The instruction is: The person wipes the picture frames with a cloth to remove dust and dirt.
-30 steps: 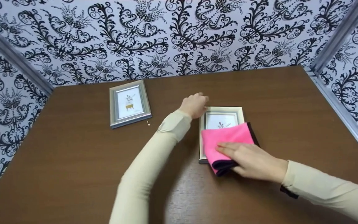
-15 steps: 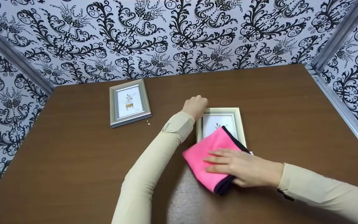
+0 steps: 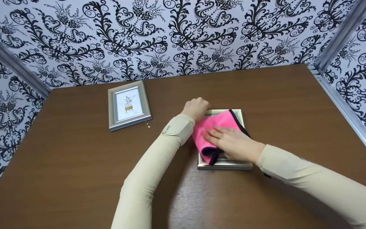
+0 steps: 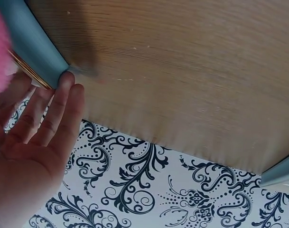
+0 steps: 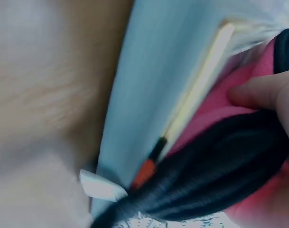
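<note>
A silver-cream picture frame lies face up on the brown table, right of centre. My left hand grips its far left corner; in the left wrist view several fingertips press the frame's blue-grey side. Over the frame's middle spreads a folded pink cloth with black edging, hiding most of the picture. My right hand lies on the cloth with fingers spread. In the right wrist view, the thumb presses into the cloth's pink fold, above its bunched black border.
A second picture frame, with a plant print, lies at the back left. Small pale crumbs sit near its lower right corner. Black-and-white patterned walls close off the back and both sides of the table.
The right hand first pulled the cloth toward the near left, turning it, then slid it back up over the picture. The left hand stays at the frame's corner.
</note>
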Motion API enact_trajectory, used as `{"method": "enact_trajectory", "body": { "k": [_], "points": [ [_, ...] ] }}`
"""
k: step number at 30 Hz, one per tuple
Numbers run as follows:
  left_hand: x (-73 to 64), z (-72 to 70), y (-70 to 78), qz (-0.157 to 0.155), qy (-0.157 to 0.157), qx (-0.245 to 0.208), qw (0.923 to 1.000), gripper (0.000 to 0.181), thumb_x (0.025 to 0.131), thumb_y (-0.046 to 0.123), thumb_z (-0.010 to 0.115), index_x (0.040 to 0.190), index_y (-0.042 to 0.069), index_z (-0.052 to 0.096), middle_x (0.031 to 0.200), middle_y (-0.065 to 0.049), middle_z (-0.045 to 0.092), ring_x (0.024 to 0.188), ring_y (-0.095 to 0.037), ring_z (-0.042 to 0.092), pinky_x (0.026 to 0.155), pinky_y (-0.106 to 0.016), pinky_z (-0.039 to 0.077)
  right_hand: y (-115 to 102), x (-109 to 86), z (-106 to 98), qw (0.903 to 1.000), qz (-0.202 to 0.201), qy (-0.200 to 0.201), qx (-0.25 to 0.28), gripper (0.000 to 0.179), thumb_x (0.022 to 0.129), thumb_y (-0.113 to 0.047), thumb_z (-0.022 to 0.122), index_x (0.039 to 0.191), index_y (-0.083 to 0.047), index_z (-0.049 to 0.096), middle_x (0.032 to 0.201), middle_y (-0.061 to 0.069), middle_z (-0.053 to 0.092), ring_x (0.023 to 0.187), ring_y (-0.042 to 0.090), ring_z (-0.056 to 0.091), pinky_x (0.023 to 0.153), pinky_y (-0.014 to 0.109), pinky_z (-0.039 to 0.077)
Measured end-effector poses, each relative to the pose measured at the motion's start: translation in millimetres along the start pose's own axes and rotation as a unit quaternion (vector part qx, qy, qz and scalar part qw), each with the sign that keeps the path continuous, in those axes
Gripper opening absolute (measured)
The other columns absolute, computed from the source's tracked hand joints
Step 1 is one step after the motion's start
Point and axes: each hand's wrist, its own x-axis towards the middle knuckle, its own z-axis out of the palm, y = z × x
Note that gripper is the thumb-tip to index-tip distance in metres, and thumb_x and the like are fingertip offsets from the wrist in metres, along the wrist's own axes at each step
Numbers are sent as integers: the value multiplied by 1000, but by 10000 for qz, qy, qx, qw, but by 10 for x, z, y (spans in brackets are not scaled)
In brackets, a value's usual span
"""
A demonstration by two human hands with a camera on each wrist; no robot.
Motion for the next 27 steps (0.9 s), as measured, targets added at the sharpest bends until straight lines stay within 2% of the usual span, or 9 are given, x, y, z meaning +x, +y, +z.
{"method": "enact_trajectory", "body": {
  "k": [4, 8, 11, 13, 16, 20, 23, 27],
  "points": [
    [4, 4, -21, 0, 80, -44, 10000, 16, 87, 7, 62, 90, 16, 74, 102, -10, 69, 93, -32, 66, 72, -45, 55, -28, -18, -44, 9986, -145, 15, 507, 65, 74, -4, 76, 135, 0, 53, 138, 17, 51, 127, 38, 46, 105, 46, 36],
    [-6, -5, -17, 17, 130, 43, 9999, 23, 87, 3, 59, 95, 17, 76, 103, -10, 69, 93, -32, 66, 72, -45, 56, -154, -170, -92, 9923, -758, -53, 980, 66, 71, 6, 71, 134, -4, 56, 138, 15, 52, 129, 37, 44, 105, 46, 36],
    [-18, -17, -11, 41, 141, 105, 9998, 26, 90, 2, 56, 97, 17, 76, 103, -11, 69, 93, -32, 66, 72, -44, 56, -239, -252, -118, 9870, -1249, -111, 1009, 70, 70, 11, 67, 136, -6, 55, 141, 13, 49, 131, 32, 43, 106, 45, 35],
    [-22, -22, -11, 51, 129, 122, 9998, 27, 90, 1, 54, 97, 16, 75, 103, -12, 69, 94, -32, 66, 73, -44, 56, -259, -255, -119, 9857, -1397, -78, 939, 71, 70, 15, 64, 137, -6, 54, 142, 12, 48, 131, 28, 43, 106, 43, 36],
    [-23, -25, -17, 67, 119, 93, 9999, 28, 91, 0, 53, 96, 15, 75, 103, -12, 69, 94, -31, 66, 74, -43, 56, -232, -202, -98, 9892, -1188, 33, 860, 68, 72, 13, 64, 136, -5, 54, 140, 11, 51, 130, 28, 45, 106, 43, 36],
    [-16, -19, -32, 49, 171, 16, 9998, 25, 90, 1, 55, 92, 15, 75, 101, -11, 69, 93, -31, 66, 74, -43, 56, -127, -78, -37, 9960, -528, 217, 682, 66, 72, 11, 67, 136, -2, 54, 138, 14, 52, 127, 34, 48, 104, 45, 37],
    [-16, -10, -35, 23, 186, -34, 9998, 18, 89, 7, 59, 88, 15, 74, 99, -10, 70, 92, -30, 66, 73, -43, 55, -48, 11, 14, 9979, -200, 365, 505, 64, 73, 10, 67, 135, -1, 54, 138, 17, 52, 125, 36, 49, 101, 47, 40],
    [-29, -4, -32, 4, 195, -53, 9998, 13, 87, 9, 62, 85, 14, 74, 98, -10, 70, 91, -30, 66, 73, -43, 55, -59, 41, 24, 9981, -264, 392, 396, 63, 74, 8, 70, 135, -1, 54, 138, 17, 51, 125, 37, 48, 100, 47, 42]
  ]
}}
